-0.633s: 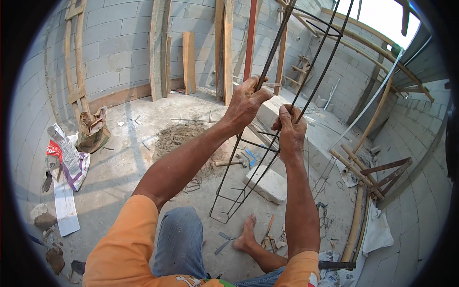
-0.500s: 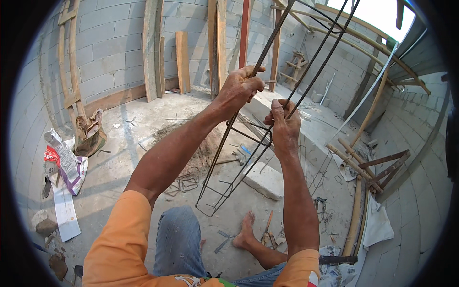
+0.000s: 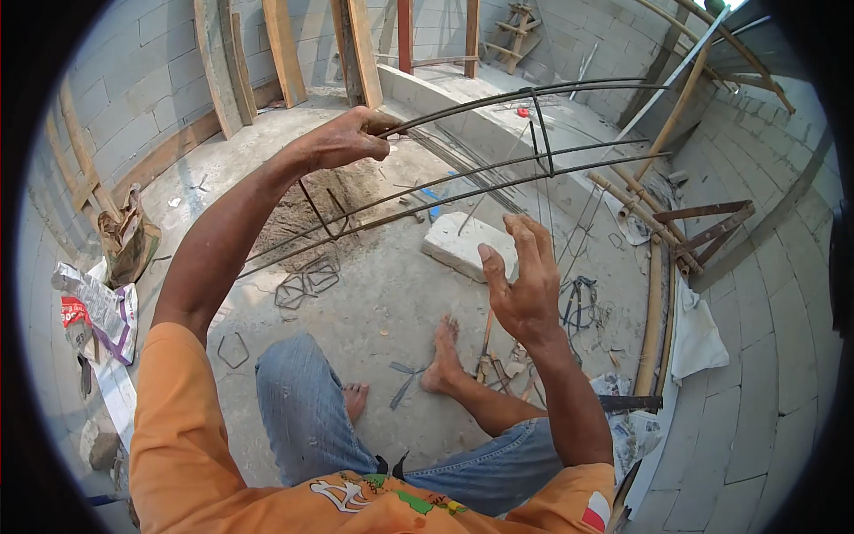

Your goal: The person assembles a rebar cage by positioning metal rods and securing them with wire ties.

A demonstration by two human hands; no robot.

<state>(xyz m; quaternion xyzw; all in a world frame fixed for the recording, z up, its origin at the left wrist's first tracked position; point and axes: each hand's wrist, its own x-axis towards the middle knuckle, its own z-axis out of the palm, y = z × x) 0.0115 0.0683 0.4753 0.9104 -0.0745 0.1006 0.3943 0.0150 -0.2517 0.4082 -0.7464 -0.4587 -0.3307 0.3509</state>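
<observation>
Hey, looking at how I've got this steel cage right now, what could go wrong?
The cage could tip or swing: only your left hand seems to have a grip on it, while your right hand is open and off it. If it slipped, it might strike your bare right foot. The rod ends stick out past the last tie and might scratch or jab.

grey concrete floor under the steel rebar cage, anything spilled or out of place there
A loose brown sand pile sits uncontained on the floor, so it could pass for a spill. Beside it, dark bent-wire rings lie overlapping and untidy.
</observation>
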